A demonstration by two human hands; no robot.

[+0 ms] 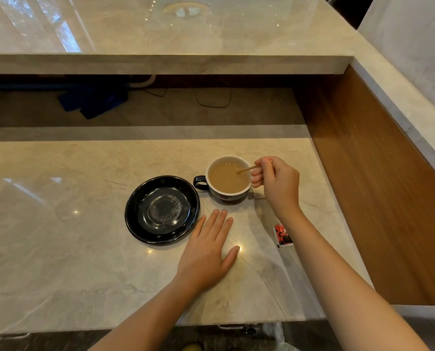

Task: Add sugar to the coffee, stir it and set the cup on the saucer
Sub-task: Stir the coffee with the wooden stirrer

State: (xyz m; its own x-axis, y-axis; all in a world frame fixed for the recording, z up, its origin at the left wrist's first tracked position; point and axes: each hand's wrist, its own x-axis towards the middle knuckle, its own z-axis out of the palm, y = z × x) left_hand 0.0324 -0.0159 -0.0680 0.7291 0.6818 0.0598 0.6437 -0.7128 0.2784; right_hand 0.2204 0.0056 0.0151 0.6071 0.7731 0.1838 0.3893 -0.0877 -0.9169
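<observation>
A dark cup with a white inside, full of milky coffee, stands on the marble counter, its handle pointing left. My right hand is just right of the cup and pinches a thin wooden stir stick whose tip dips into the coffee. The black saucer lies bare to the left of the cup, not touching it. My left hand rests flat on the counter, fingers spread, between the saucer and my right forearm. A red and white sugar sachet lies on the counter beside my right wrist.
A raised marble ledge runs across the back, with a dark gap holding cables and a blue object under it. A wooden side panel closes off the right. The counter's front edge is near my elbows.
</observation>
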